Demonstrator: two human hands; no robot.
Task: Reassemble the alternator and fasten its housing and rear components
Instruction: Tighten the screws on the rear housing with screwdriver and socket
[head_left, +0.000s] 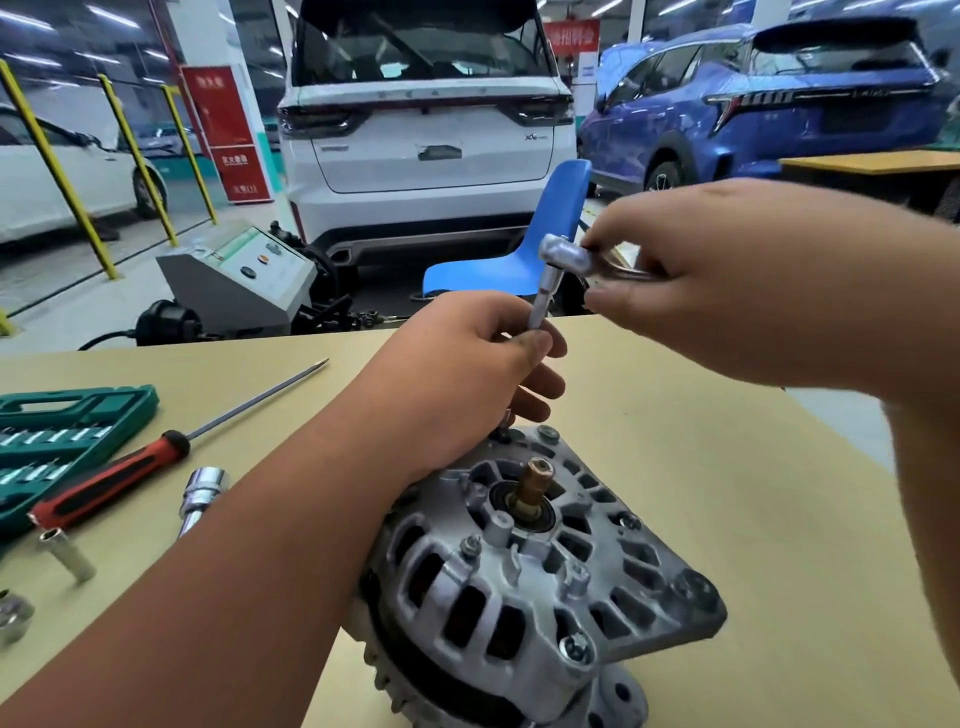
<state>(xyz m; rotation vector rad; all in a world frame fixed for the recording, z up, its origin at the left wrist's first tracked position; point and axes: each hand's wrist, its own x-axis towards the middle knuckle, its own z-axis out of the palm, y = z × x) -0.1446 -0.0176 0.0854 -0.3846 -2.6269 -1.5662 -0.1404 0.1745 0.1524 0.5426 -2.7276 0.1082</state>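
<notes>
A grey cast alternator (524, 566) stands on the tan table (727, 493) with its rear housing up and a copper-coloured shaft end (537, 480) in the middle. A ratchet (563, 257) with a thin extension (540, 304) stands upright over the housing's far rim. My left hand (467, 374) holds the extension's lower part, its fingers curled round it, its wrist over the alternator. My right hand (727, 280) grips the ratchet's handle just behind the head. The extension's tip and the bolt under it are hidden by my left fingers.
On the table's left lie a red-handled screwdriver (114, 480), a green socket case (57, 436), a chrome extension (202, 496) and loose sockets (67, 553). Beyond the table stand a blue chair (519, 249), a grey machine (244, 275) and parked cars.
</notes>
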